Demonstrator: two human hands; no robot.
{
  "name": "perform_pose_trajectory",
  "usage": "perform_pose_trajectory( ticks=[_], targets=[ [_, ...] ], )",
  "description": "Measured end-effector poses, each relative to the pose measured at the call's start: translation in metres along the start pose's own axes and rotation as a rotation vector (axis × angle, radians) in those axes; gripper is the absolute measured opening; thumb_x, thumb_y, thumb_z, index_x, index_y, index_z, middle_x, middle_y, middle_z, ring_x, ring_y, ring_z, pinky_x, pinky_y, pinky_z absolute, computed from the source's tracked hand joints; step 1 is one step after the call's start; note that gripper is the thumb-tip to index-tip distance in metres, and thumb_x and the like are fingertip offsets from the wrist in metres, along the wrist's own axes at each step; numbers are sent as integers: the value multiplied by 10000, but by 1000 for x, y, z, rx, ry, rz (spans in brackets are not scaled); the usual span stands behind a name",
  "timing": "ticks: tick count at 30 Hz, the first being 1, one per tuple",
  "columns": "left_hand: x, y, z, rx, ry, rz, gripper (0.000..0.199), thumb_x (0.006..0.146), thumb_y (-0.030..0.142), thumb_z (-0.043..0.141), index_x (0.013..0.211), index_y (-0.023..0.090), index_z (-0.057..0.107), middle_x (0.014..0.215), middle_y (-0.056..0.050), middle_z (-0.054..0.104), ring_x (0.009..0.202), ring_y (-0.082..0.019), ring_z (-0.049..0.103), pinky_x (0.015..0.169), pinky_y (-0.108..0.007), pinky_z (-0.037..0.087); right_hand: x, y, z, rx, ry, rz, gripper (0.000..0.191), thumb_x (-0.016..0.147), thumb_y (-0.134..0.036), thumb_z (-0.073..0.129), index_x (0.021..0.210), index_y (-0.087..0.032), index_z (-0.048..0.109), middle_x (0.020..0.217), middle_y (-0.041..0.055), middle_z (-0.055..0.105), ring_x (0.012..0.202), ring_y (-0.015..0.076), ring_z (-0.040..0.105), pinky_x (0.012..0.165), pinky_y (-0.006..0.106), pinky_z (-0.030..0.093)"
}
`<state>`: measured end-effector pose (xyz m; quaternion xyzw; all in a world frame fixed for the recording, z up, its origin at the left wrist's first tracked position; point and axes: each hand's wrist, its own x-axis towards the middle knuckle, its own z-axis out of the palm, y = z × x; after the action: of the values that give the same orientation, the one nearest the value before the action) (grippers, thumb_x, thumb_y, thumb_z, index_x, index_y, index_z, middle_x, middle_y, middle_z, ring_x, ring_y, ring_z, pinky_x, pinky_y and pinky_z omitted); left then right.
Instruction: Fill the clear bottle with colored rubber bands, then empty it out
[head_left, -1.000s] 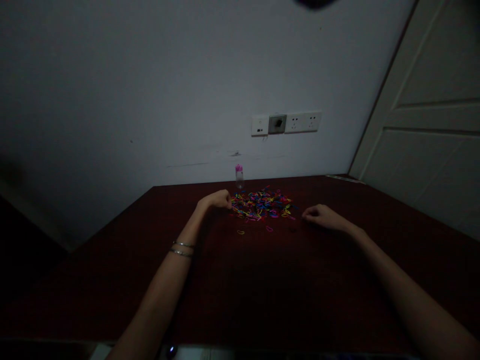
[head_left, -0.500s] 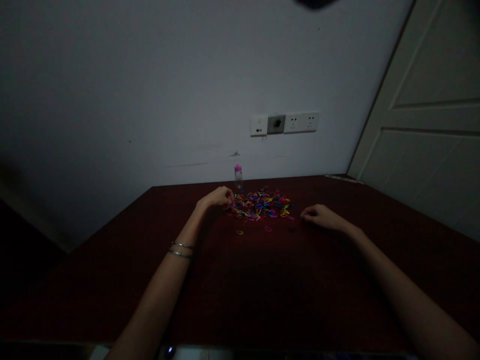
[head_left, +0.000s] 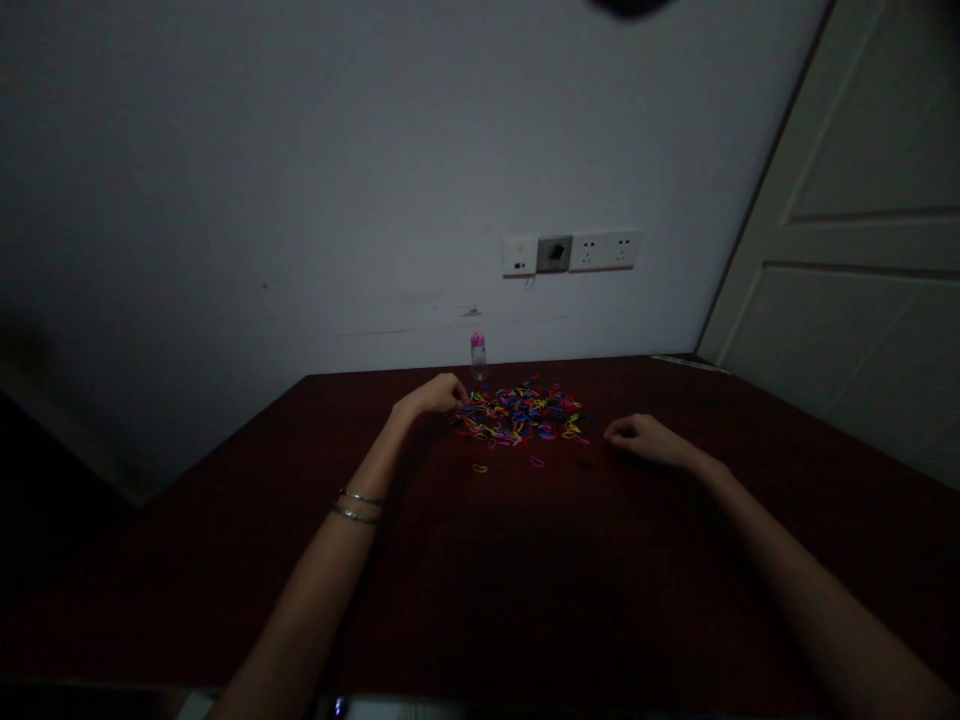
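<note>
A loose heap of small, thin, brightly coloured loops (head_left: 525,410), shaped like plastic stitch markers, lies on the dark red-brown table (head_left: 510,570). At the heap's left edge is my left hand (head_left: 439,393), its fingertips pinched together against the outermost loops; whatever is between them is too small to make out. My right hand (head_left: 641,438) rests on the table just right of the heap, fingers curled and closed, their tips apart from the loops. Any thing inside that hand is hidden. One yellow loop (head_left: 480,468) and one pink loop (head_left: 537,462) lie singly in front of the heap.
Behind the heap, close to the wall, stands a small clear bottle (head_left: 479,362) with a pink top. Wall sockets (head_left: 600,251) are set above the table's back edge. A pale panelled door (head_left: 847,330) borders the right side.
Both hands keep nearly the same places, with my left fingertips still at the heap's left edge. The whole view has shifted down very slightly.
</note>
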<state>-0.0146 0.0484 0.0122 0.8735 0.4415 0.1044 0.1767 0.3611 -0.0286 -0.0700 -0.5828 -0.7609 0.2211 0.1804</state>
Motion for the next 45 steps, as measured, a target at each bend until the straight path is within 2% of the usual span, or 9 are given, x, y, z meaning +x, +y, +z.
perform_pose_trajectory(
  ticks=[5, 11, 16, 20, 31, 33, 35, 40, 45],
  targets=[
    [-17, 1, 7, -81, -121, 10, 245, 584, 102, 474, 731, 87, 668, 567, -26, 610, 513, -98, 521, 516, -196, 348, -1, -1, 1, 1, 7, 7, 295, 730, -322, 477, 844, -128, 668, 803, 75, 672, 697, 179, 592, 637, 271, 437],
    [-44, -16, 13, -118, -291, -30, 193, 554, 83, 503, 691, 120, 634, 548, 8, 584, 487, -95, 521, 486, -186, 346, -2, -4, 2, -6, 1, 21, 281, 736, -311, 470, 830, -131, 665, 791, 70, 673, 693, 179, 595, 627, 271, 432],
    [-58, -31, 17, -166, -349, -83, 193, 544, 86, 515, 688, 128, 637, 571, 16, 584, 468, -84, 496, 471, -182, 345, -1, -4, 2, -4, -6, 17, 276, 729, -305, 476, 841, -136, 663, 821, 67, 677, 723, 183, 600, 651, 270, 437],
    [-61, -39, 23, -185, -377, -66, 202, 557, 105, 512, 709, 130, 642, 567, 20, 572, 473, -81, 489, 476, -177, 347, 0, -2, 2, -10, 3, 12, 286, 726, -319, 474, 839, -138, 664, 818, 69, 675, 729, 189, 597, 655, 279, 438],
    [-59, -46, 22, -213, -412, -64, 215, 588, 189, 558, 773, 132, 650, 628, -1, 597, 530, -90, 500, 499, -185, 355, 1, -2, 2, -17, 3, 27, 296, 729, -333, 480, 852, -134, 661, 825, 71, 671, 720, 180, 592, 655, 272, 437],
    [-54, -52, 21, -273, -364, -55, 217, 603, 200, 546, 780, 128, 651, 635, -5, 597, 541, -89, 499, 508, -187, 355, 0, -3, 2, -6, 7, 29, 294, 726, -332, 482, 850, -133, 660, 832, 72, 670, 728, 179, 590, 664, 272, 438],
    [-48, -61, 22, -342, -256, -86, 216, 617, 215, 537, 777, 119, 646, 634, -8, 589, 535, -86, 486, 508, -193, 354, 0, -4, 2, -4, 7, 23, 291, 725, -334, 479, 840, -136, 659, 819, 70, 667, 725, 180, 587, 660, 274, 436],
    [-28, -92, 39, -472, 153, -288, 283, 646, 241, 542, 886, 116, 624, 551, 15, 529, 464, -83, 434, 445, -195, 315, 0, -4, 4, -22, 23, 6, 273, 731, -325, 465, 816, -142, 648, 769, 60, 651, 691, 176, 575, 633, 277, 425],
    [-12, -118, 59, -377, 562, -439, 226, 657, 168, 515, 833, 107, 645, 556, 2, 547, 502, -91, 472, 474, -182, 338, 2, -4, 6, -33, 49, 1, 252, 724, -308, 468, 804, -147, 645, 747, 52, 641, 677, 169, 570, 627, 268, 417]
  ],
)
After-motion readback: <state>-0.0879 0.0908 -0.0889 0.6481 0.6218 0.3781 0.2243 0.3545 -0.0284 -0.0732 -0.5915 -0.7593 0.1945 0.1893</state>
